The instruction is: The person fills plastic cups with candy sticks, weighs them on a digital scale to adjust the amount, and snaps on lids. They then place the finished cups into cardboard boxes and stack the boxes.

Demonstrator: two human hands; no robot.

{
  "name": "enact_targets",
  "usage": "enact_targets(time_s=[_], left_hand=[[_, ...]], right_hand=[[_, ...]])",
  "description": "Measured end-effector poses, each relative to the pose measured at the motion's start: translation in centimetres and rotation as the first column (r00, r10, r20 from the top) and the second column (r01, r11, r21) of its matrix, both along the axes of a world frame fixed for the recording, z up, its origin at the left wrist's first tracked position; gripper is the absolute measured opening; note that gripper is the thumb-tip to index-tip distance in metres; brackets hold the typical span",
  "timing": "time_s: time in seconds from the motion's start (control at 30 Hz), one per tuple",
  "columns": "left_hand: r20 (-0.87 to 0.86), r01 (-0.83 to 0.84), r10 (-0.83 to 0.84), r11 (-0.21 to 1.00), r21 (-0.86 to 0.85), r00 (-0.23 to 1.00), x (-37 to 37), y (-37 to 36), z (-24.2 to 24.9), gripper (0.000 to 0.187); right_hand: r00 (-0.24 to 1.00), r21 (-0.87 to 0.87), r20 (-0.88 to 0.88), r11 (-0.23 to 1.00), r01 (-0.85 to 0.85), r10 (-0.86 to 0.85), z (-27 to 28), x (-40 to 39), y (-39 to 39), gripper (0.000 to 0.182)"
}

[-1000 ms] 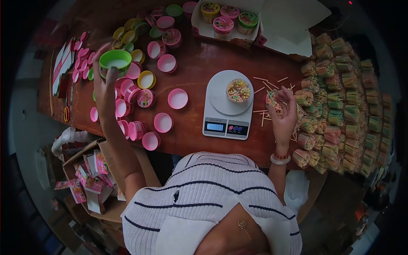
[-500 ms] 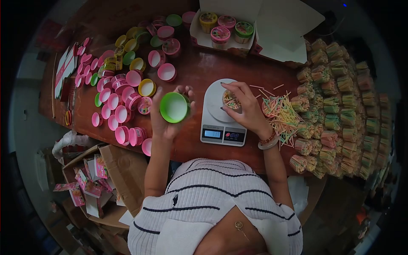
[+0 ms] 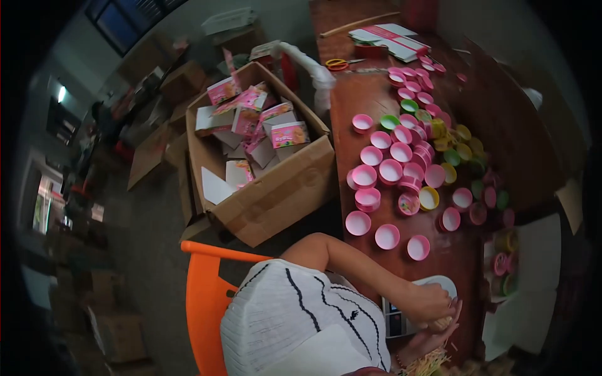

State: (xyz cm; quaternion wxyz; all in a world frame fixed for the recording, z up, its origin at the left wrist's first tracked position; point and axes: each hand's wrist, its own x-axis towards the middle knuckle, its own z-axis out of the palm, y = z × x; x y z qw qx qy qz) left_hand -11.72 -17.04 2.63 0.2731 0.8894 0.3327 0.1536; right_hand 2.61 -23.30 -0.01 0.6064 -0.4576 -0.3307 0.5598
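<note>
My left hand (image 3: 427,305) and my right hand (image 3: 425,343) meet over the kitchen scale (image 3: 444,282). My left hand is closed, its fingers curled down against the right. Between them shows the tan end of a bundle of thin sticks (image 3: 441,324), which my right hand grips with fingers stretched along it. What else my left hand holds is hidden. Loose coloured sticks (image 3: 431,362) lie beside my right wrist. Left of the hands, pink cup lids with white insides (image 3: 418,247) lie on the table (image 3: 370,250).
A cardboard box (image 3: 276,200) of printed cartons stands left of the table. Green lids (image 3: 389,121), yellow lids (image 3: 429,198) and yellow-handled scissors (image 3: 337,64) lie farther up. An open white box (image 3: 530,276) holds several cups. An orange chair (image 3: 204,307) is behind the person.
The view has swung left and rotated. My hands, apart before, are now together; the green cup from my left hand is out of sight.
</note>
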Motion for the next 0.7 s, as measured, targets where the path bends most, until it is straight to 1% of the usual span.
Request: enact_targets(time_s=[0.03,0.07,0.1,0.13,0.17,0.2,0.23,0.27,0.3,0.33,0.37,0.4,0.43,0.47,0.5,0.53,0.57,0.63,0.67,0.7], left_hand=[[-0.126,0.05,-0.059,0.996,-0.069,0.99,0.4,0.1,0.9,0.065],[-0.24,0.099,-0.135,0.983,-0.154,0.961,1.4,0.1,1.0,0.059],[-0.24,0.082,-0.114,0.986,-0.142,0.964,3.6,-0.1,-1.8,0.059],[-0.185,0.026,0.036,0.947,0.319,0.982,6.5,-0.4,-6.5,0.037],[-0.143,0.0,0.089,0.847,0.532,0.986,7.1,-0.4,-7.3,0.027],[-0.08,-0.055,0.159,0.697,0.715,0.984,7.7,-0.5,-8.1,0.019],[-0.164,-0.097,0.261,0.757,0.647,0.951,7.7,-1.3,-6.3,0.019],[-0.205,-0.126,0.309,0.782,0.61,0.929,7.8,-1.4,-6.1,0.019],[-0.25,-0.157,0.354,0.803,0.574,0.901,7.8,-1.5,-5.9,0.019],[-0.231,-0.121,0.315,0.793,0.597,0.921,8.0,-1.1,-7.0,0.02],[-0.218,-0.103,0.29,0.787,0.608,0.932,7.5,-0.8,-6.5,0.021],[-0.207,-0.084,0.265,0.781,0.619,0.942,6.9,-0.6,-5.9,0.022],[-0.175,-0.068,0.143,0.924,0.376,0.974,3.9,0.0,-2.7,0.027],[-0.112,-0.014,0.026,0.994,0.106,0.993,1.9,0.2,-0.8,0.034],[-0.104,0.0,0.011,0.994,0.106,0.994,1.5,-0.1,-0.9,0.034],[-0.047,-0.056,0.059,0.995,0.082,0.997,1.2,-0.3,-1.5,0.04],[0.012,-0.101,0.101,0.994,0.046,0.995,0.8,-0.6,-1.8,0.048],[0.076,-0.069,0.079,0.99,-0.121,0.994,0.1,-0.7,-1.8,0.051],[0.076,-0.085,0.094,0.99,-0.115,0.993,-0.3,-0.9,-2.0,0.052],[0.09,-0.079,0.09,0.99,-0.116,0.992,-0.2,-1.0,-2.1,0.053]], right_hand=[[0.996,0.005,-0.085,1.0,-0.015,0.015,0.3,-0.1,-0.2,0.057],[0.996,0.018,-0.083,0.999,-0.038,0.039,-0.2,0.5,-0.1,0.057],[0.987,-0.001,-0.157,0.999,-0.032,0.032,-1.3,1.3,0.0,0.057],[0.973,-0.024,-0.231,0.999,-0.026,0.019,-3.0,2.2,0.2,0.056],[0.952,-0.05,-0.305,0.999,-0.02,0.004,-5.2,3.2,0.4,0.055],[0.925,-0.077,-0.38,0.997,-0.017,-0.013,-7.1,3.9,0.8,0.054],[0.91,-0.091,-0.415,0.996,-0.022,-0.018,-8.7,4.7,1.0,0.054],[0.893,-0.105,-0.449,0.994,-0.026,-0.024,-10.2,5.5,1.2,0.054],[0.899,-0.085,-0.437,0.996,-0.013,-0.025,-11.7,6.4,1.3,0.052],[0.903,-0.075,-0.428,0.997,-0.005,-0.028,-11.9,6.8,1.3,0.051],[0.908,-0.064,-0.419,0.998,0.004,-0.031,-11.0,6.2,1.3,0.05],[0.906,-0.089,-0.418,0.995,0.039,-0.073,-10.1,5.3,1.1,0.052],[0.905,-0.102,-0.413,0.993,0.065,-0.102,-7.7,3.7,0.7,0.054],[0.904,-0.115,-0.408,0.989,0.091,-0.131,-5.3,2.1,0.4,0.055],[0.942,-0.103,-0.303,0.988,0.114,-0.14,-2.1,0.3,0.2,0.058],[0.969,-0.089,-0.195,0.987,0.136,-0.151,-0.2,-1.0,0.5,0.062],[0.967,-0.093,-0.184,0.983,0.16,-0.175,0.1,-1.3,0.7,0.062],[0.988,-0.152,0.037,0.976,0.155,-0.151,0.0,-0.4,0.5,0.064],[0.958,-0.014,0.255,0.99,0.14,-0.132,-0.4,-0.3,0.1,0.062],[0.865,0.092,0.483,0.99,0.103,-0.135,-0.9,0.2,-0.1,0.06]])
